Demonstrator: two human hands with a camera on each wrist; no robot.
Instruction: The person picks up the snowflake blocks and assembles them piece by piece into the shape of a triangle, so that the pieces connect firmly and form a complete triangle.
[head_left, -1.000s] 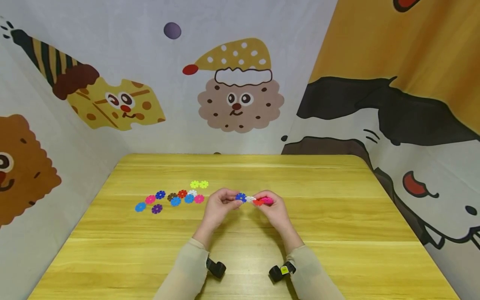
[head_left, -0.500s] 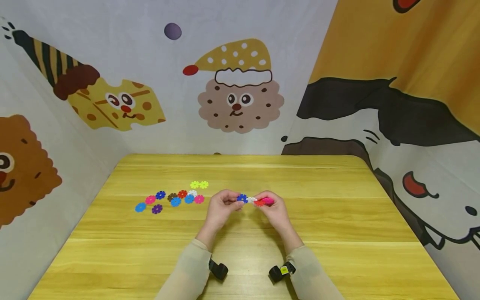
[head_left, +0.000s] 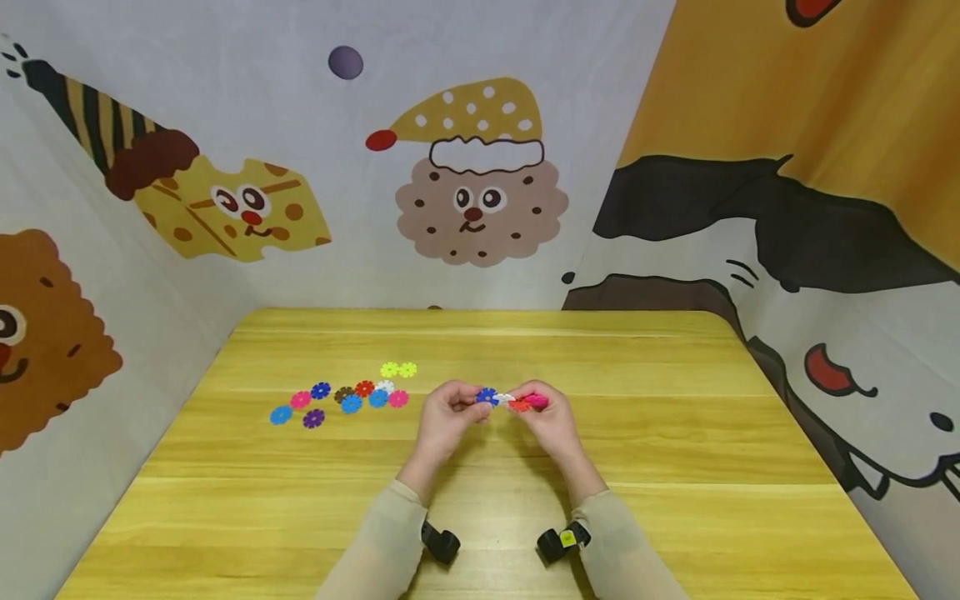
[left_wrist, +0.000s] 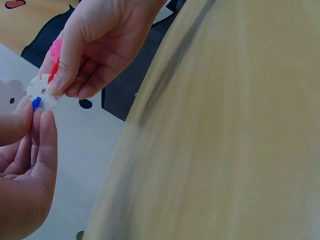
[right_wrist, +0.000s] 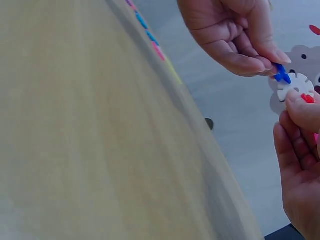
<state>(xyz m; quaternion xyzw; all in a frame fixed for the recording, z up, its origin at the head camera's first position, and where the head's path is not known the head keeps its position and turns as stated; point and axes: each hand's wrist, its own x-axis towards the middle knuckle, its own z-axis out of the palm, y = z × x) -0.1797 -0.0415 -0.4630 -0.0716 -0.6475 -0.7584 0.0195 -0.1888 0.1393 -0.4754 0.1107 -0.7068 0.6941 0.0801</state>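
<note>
Blue disc (head_left: 486, 396) sits pinched in our left hand (head_left: 444, 421), pressed against the white disc (head_left: 502, 399) our right hand (head_left: 547, 421) grips above the table (head_left: 675, 467), seemingly with red and pink pieces.

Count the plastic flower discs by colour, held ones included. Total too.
light blue discs: 3
pink discs: 3
dark blue discs: 2
red discs: 2
white discs: 2
yellow-green discs: 2
purple disc: 1
brown disc: 1
Total: 16, with 12 loose on the table and 4 held between the left hand and right hand.
</note>
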